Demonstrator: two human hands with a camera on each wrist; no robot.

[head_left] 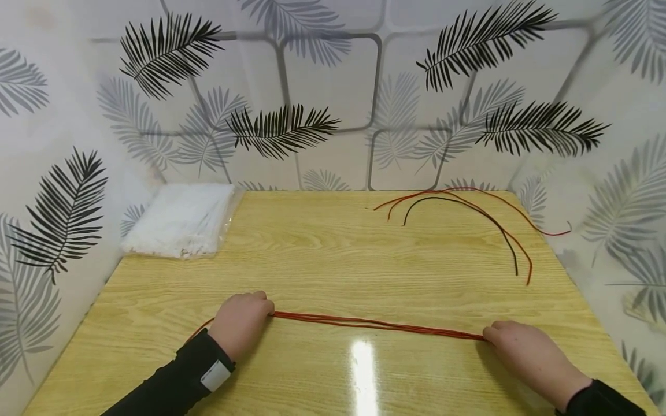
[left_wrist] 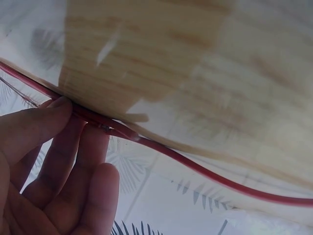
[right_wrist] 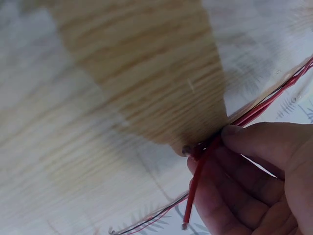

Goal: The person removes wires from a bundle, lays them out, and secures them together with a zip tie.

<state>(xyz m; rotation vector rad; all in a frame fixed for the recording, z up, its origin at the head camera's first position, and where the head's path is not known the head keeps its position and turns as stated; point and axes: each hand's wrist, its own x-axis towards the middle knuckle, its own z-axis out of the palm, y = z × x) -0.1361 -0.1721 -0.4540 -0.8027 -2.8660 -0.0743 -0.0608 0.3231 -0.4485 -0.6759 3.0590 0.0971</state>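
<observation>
The leaf-patterned wall covering (head_left: pixel 333 69) rises behind and along both sides of the wood-grain desk (head_left: pixel 333 260). At the desk's far left lies a clear bag (head_left: pixel 179 219) of white stuff. Two dark sleeves (head_left: pixel 169 375) reach in from the near edge. The left hand (head_left: pixel 241 320) and the right hand (head_left: pixel 536 355) each pinch the red wires (head_left: pixel 426 330) between thumb and fingers, at near left and near right, so the wires run nearly straight across the near part of the desk. At far right lie two loose red strands (head_left: pixel 447 189) and a shorter black strand (head_left: pixel 470 205).

The right wrist view shows cut ends poking out past the right fingers, one hanging down, which the head view hides behind the hand. The left wrist view shows a wire end at the left fingertips and one wire running on past them; from the head, only a short piece emerges beyond that hand. How many wires are bunched together is hard to count, and the bag's contents are blurred
</observation>
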